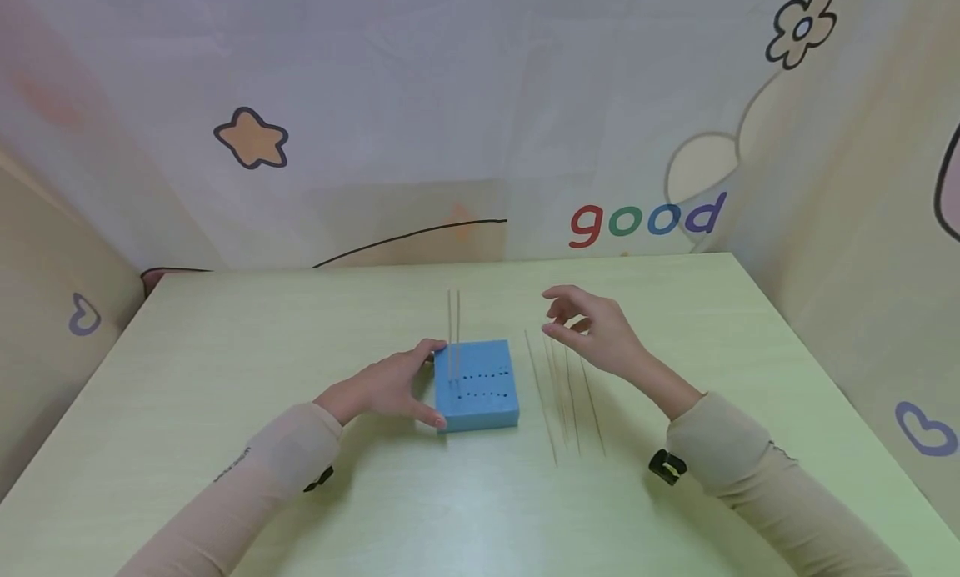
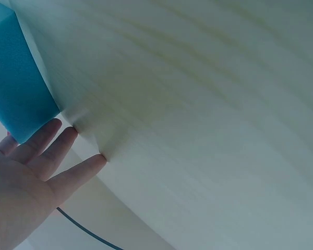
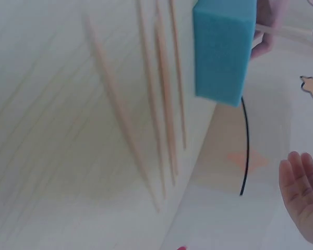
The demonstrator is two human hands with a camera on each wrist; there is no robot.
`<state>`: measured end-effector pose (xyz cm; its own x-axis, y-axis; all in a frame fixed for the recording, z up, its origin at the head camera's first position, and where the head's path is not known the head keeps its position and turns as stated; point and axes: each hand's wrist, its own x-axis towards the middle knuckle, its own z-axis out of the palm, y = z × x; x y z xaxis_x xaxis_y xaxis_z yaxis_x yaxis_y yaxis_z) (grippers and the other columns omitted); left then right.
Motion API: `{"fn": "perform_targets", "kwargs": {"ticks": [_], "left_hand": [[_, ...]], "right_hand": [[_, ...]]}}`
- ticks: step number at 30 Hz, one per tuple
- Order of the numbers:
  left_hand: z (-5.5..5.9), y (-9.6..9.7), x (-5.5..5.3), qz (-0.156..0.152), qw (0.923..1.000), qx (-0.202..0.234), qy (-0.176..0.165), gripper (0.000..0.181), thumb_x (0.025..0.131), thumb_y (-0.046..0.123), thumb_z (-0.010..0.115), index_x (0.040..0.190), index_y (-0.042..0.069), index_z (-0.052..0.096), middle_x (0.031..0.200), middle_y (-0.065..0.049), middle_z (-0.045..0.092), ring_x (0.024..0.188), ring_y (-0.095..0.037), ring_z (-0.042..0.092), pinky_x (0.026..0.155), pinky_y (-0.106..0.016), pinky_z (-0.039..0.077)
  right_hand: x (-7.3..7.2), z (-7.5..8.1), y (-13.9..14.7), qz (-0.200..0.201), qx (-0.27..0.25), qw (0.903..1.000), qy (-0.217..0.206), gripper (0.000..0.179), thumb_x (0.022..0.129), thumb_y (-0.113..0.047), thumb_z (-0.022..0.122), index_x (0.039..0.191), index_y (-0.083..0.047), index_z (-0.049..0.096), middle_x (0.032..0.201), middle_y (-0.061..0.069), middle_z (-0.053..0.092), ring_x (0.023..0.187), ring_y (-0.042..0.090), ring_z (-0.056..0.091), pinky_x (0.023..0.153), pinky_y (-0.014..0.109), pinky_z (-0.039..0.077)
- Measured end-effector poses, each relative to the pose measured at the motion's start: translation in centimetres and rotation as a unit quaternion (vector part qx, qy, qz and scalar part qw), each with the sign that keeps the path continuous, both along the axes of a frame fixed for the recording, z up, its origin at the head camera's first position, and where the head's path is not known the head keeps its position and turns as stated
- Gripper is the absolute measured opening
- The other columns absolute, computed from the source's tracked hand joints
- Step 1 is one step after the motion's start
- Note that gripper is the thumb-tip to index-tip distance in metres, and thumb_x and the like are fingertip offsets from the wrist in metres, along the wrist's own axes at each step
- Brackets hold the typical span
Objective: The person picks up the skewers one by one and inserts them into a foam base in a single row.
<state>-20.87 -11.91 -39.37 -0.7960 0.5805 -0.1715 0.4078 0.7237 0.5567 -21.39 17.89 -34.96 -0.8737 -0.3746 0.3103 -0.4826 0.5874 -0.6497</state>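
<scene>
A blue foam block (image 1: 483, 360) with two rows of small holes lies on the table. Two thin wooden sticks (image 1: 458, 331) stand upright in its left end. My left hand (image 1: 386, 383) holds the block at its left side, thumb at the near corner and fingertips at the far one. In the left wrist view, the other fingers (image 2: 75, 176) spread past the block, their tips near the tabletop. Over the far ends of several loose sticks (image 1: 590, 399) hovers my right hand (image 1: 600, 331), its fingers loosely bent with nothing seen between them.
The pale wooden table (image 1: 225, 335) ends at a printed backdrop (image 1: 397, 102) behind, with more printed cloth on both sides. The loose sticks lie to the right of the block, roughly side by side and slightly slanted.
</scene>
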Motion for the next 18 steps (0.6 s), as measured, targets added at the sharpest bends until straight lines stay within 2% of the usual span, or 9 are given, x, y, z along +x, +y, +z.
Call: {"fn": "perform_targets", "kwargs": {"ticks": [6,10,18], "left_hand": [[0.1,0.0,0.0,-0.001,1.0,-0.002,0.002,0.107,0.061,0.047,0.081,0.14,0.009,0.02,0.137,-0.015,0.04,0.123,-0.03,0.039,0.1,-0.042,0.033],[0.1,0.0,0.0,0.0,1.0,-0.001,0.003,0.107,0.06,0.047,0.081,0.14,0.01,0.021,0.137,-0.016,0.04,0.124,-0.03,0.039,0.1,-0.042,0.033],[-0.1,0.0,0.0,0.001,1.0,-0.001,-0.001,0.107,0.06,0.048,0.081,0.14,0.01,0.02,0.137,-0.015,0.039,0.124,-0.029,0.038,0.1,-0.043,0.032]], "right_hand": [[-1.3,-1.1,2.4,0.004,0.039,0.9989,-0.026,0.045,0.082,-0.011,0.068,0.123,-0.001,0.049,0.097,0.015,0.061,0.085,0.025,0.06,0.073,0.038,0.052],[-2.2,-2.0,4.0,0.017,0.064,0.9958,-0.064,0.052,0.081,-0.014,0.07,0.125,-0.001,0.047,0.101,0.018,0.059,0.088,0.026,0.06,0.074,0.039,0.051],[-3.4,-3.3,6.4,0.027,0.157,0.9803,-0.117,0.077,0.073,-0.028,0.077,0.133,0.0,0.039,0.111,0.02,0.053,0.092,0.028,0.054,0.078,0.043,0.046]]}}
